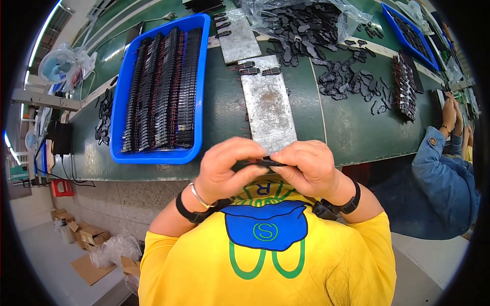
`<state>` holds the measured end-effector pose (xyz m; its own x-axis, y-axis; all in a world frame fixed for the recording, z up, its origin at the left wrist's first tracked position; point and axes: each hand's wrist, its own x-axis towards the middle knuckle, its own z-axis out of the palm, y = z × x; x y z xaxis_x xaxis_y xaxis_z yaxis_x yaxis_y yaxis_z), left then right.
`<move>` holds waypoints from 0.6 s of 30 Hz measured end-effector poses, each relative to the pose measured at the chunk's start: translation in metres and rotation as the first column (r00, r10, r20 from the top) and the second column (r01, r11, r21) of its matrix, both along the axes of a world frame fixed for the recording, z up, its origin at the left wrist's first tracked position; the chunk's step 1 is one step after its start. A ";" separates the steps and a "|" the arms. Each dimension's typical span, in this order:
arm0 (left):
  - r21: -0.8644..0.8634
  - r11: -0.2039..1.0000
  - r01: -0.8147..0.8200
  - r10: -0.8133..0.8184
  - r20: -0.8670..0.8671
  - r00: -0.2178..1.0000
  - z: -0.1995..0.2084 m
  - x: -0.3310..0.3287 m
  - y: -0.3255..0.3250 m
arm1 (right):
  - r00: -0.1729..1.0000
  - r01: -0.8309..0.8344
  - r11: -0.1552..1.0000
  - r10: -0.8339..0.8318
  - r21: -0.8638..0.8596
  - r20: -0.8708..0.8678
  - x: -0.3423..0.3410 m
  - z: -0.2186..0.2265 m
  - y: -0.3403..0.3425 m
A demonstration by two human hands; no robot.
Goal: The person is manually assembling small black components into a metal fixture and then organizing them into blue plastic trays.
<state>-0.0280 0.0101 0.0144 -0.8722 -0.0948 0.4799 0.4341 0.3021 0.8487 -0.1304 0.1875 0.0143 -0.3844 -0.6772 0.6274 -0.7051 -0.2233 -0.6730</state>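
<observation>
Close to my chest, at the table's near edge, a small thin black plastic part (268, 162) is pinched between my hands. My left hand (224, 166) grips its left end with thumb and forefinger. At the other end, my right hand (312, 166) closes thumb and fingers on it. Fingers hide most of its shape. Just beyond my hands lies a worn metal plate (270, 109), with a few small black parts (250, 70) on its far end, thin wires showing beside them.
A blue tray (116, 117) at left holds rows of black wired parts. Loose black pieces (352, 79) and a plastic bag (352, 23) lie beyond, right. A second metal plate (237, 41) lies farther back. Another person's denim sleeve (434, 163) is at right. A fan (61, 64) stands left.
</observation>
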 end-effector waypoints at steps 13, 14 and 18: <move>-0.236 0.971 0.029 -0.031 -0.004 1.000 0.012 -0.002 -0.010 | 0.966 0.016 0.996 -0.037 0.084 0.257 0.008 0.004 0.003; -0.210 0.978 -0.010 0.011 0.005 1.000 0.012 0.002 -0.010 | 0.973 -0.002 0.997 -0.015 0.073 0.231 0.007 0.003 0.002; -0.254 0.966 -0.056 0.073 0.059 0.996 0.009 0.002 -0.005 | 1.000 -0.002 0.996 0.004 0.091 -0.011 0.002 0.001 0.004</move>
